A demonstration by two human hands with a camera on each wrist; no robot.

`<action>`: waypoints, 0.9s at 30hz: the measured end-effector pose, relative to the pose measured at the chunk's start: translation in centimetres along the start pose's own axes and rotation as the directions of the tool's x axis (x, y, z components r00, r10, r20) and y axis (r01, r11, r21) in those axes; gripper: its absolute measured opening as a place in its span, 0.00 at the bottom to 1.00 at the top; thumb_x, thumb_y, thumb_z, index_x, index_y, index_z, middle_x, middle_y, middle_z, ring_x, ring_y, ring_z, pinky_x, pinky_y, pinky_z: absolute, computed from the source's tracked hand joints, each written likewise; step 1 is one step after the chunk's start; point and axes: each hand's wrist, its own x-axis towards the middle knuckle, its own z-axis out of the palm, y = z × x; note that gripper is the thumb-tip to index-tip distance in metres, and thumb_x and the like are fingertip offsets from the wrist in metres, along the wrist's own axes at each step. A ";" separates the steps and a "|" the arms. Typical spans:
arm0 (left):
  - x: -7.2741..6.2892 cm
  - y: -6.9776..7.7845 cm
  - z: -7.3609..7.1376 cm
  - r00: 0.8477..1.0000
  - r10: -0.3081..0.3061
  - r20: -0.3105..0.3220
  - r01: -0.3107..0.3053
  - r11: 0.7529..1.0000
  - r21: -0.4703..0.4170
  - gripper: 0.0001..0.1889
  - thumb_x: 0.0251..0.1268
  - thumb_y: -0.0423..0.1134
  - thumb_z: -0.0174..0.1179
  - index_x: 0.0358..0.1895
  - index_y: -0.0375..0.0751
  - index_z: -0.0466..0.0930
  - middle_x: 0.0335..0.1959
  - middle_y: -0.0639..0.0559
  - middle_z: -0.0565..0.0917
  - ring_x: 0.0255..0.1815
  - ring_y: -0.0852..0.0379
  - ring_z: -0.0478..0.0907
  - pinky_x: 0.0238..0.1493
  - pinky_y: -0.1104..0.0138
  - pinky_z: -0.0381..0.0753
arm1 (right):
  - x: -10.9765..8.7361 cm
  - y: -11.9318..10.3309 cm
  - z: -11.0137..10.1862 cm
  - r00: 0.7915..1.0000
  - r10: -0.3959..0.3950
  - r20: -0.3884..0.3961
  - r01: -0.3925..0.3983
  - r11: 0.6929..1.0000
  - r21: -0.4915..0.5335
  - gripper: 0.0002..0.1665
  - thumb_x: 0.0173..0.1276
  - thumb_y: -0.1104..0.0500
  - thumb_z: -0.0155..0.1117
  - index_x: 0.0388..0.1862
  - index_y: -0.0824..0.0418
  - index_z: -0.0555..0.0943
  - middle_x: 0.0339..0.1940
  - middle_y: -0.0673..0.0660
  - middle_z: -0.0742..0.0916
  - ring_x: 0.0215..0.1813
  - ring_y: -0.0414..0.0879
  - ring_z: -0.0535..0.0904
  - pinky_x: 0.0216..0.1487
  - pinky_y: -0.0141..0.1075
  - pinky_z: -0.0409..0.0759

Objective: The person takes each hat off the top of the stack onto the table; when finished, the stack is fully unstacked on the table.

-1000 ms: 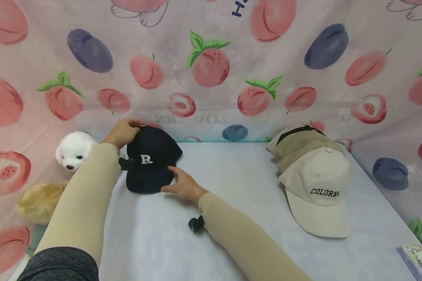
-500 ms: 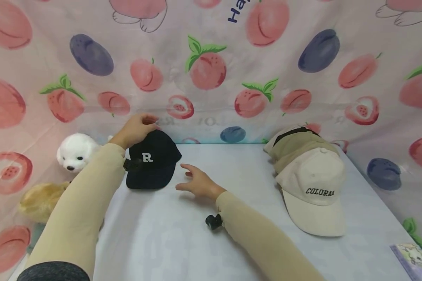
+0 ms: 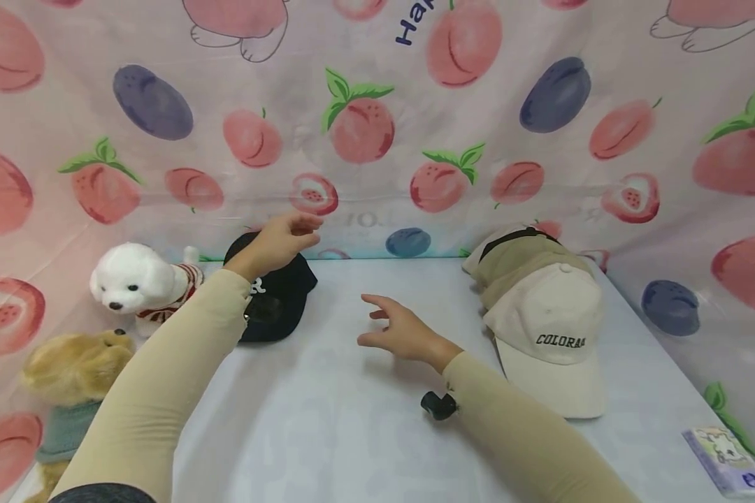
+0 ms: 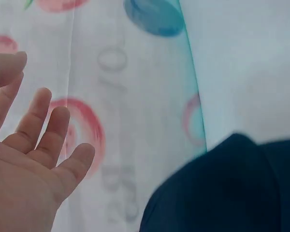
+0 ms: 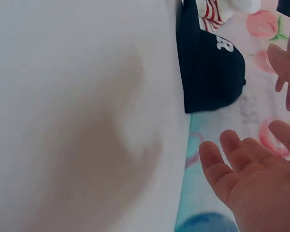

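Observation:
A black baseball cap (image 3: 292, 304) with a white letter R sits at the back left of the white table. My left hand (image 3: 277, 244) is raised in front of its crown and hides part of it; its fingers are loosely spread and hold nothing. In the left wrist view the dark cap (image 4: 217, 193) shows below and right of that hand. My right hand (image 3: 409, 335) hovers over the middle of the table, fingers apart, to the right of the cap. On the right lies a row of overlapping caps, the front one a beige cap (image 3: 547, 314) with dark lettering, an olive cap (image 3: 516, 262) behind it.
At the left edge stand a white plush dog (image 3: 132, 279) in a striped top and a tan plush animal (image 3: 75, 370) in a teal top. A small purple box (image 3: 726, 457) lies at the front right. A fruit-print curtain (image 3: 365, 91) hangs behind the table (image 3: 327, 419).
Both hands have come away from the black cap and moved right. The right hand has let go of the visor side and moved farther off; the left has lifted off the crown.

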 end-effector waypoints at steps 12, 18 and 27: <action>0.7 1.7 5.2 0.987 0.058 0.148 -0.044 0.995 -0.094 0.23 0.75 0.40 0.58 0.69 0.40 0.71 0.68 0.45 0.72 0.68 0.48 0.67 0.67 0.52 0.68 | -6.2 1.8 -4.3 0.994 -0.092 -0.067 0.087 0.994 -0.065 0.46 0.65 0.51 0.73 0.78 0.55 0.64 0.74 0.55 0.70 0.66 0.54 0.74 0.61 0.51 0.75; 1.2 2.1 8.0 0.980 0.072 0.186 -0.049 0.991 -0.128 0.22 0.74 0.41 0.59 0.68 0.42 0.73 0.68 0.47 0.73 0.68 0.50 0.68 0.66 0.53 0.69 | -9.2 4.0 -6.2 0.987 -0.116 -0.112 0.103 0.988 -0.113 0.43 0.65 0.52 0.73 0.76 0.59 0.66 0.71 0.58 0.73 0.64 0.54 0.75 0.60 0.52 0.75; 2.1 3.3 12.1 0.961 0.116 0.249 -0.065 0.977 -0.204 0.24 0.73 0.40 0.61 0.69 0.41 0.72 0.68 0.47 0.73 0.69 0.51 0.67 0.67 0.55 0.68 | -14.0 6.0 -8.5 0.972 -0.122 -0.201 0.105 0.990 -0.093 0.42 0.65 0.55 0.74 0.74 0.62 0.67 0.67 0.61 0.76 0.60 0.60 0.76 0.56 0.45 0.77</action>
